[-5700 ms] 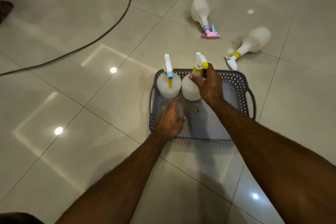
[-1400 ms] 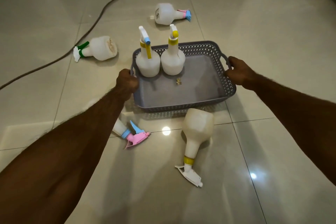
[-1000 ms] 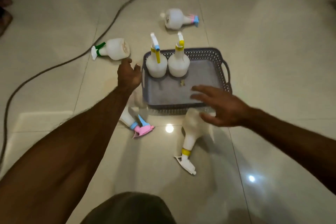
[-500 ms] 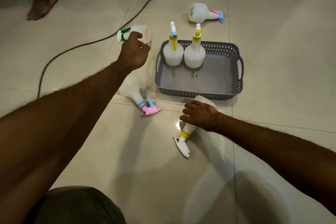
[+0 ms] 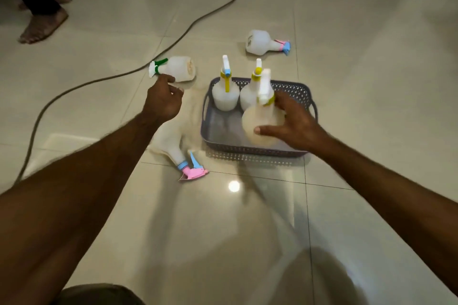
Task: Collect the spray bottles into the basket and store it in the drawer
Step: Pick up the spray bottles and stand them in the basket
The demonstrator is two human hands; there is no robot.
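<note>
A grey perforated basket (image 5: 301, 90) sits on the tiled floor with two white spray bottles upright at its far left: one with a blue-and-yellow trigger (image 5: 225, 91) and one with a yellow cap (image 5: 250, 96). My right hand (image 5: 295, 124) grips a third white bottle with a yellow collar (image 5: 261, 119), upright over the basket's near side. My left hand (image 5: 162, 100) is curled just short of a green-trigger bottle (image 5: 178, 72) lying left of the basket, its thumb near the bottle's neck. A pink-trigger bottle (image 5: 173, 147) lies under my left forearm. Another bottle with a pink-and-blue trigger (image 5: 262, 42) lies beyond the basket.
A dark cable (image 5: 138, 70) snakes across the floor from the far right to the near left. Another person's bare feet (image 5: 42, 25) stand at the far left. My knee (image 5: 99, 294) shows at the bottom edge.
My right hand lifted the yellow-collar bottle off the floor and brought it upright over the basket. My left hand stays at the green-trigger bottle.
</note>
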